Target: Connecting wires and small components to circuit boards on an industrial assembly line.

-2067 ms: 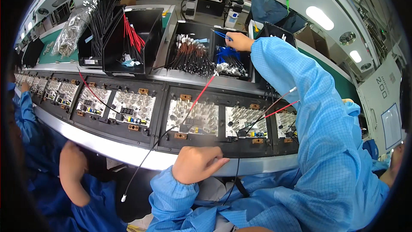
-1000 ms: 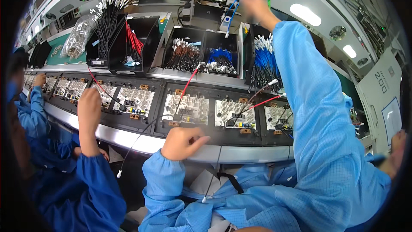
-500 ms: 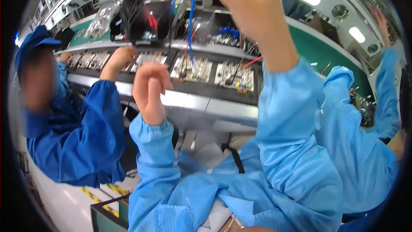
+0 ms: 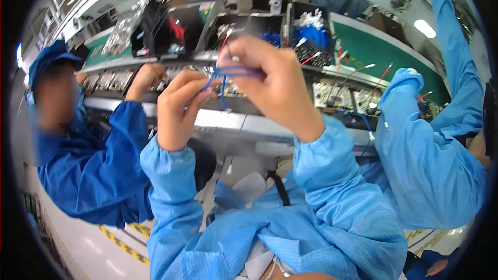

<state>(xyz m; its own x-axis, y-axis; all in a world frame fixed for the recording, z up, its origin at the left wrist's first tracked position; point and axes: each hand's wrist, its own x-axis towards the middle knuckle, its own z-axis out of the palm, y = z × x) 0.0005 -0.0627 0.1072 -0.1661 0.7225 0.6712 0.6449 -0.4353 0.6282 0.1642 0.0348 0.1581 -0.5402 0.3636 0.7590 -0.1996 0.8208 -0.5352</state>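
A blue wire (image 4: 223, 95) is held up in front of me, bent into a loop between my two hands. My right hand (image 4: 280, 83) closes its fingers round it, with a stretch of the wire crossing the palm. At the other side of the loop, my left hand (image 4: 176, 106) pinches the wire between thumb and fingers. One end hangs down with a small pale tip. Behind my hands, circuit boards (image 4: 324, 93) with wires standing out of them sit in a row on the line; my hands hide some of them.
Black bins with blue wires (image 4: 314, 39) and dark wires (image 4: 150, 26) stand behind the line. A metal rail (image 4: 249, 123) edges the line on my side. A co-worker in dark blue (image 4: 98, 161) is at my left, another in light blue (image 4: 430, 161) at my right.
My right hand has come down from high up, bringing the blue wire to my left hand. My left fingers now pinch it. The view has shifted, showing more bins and boards.
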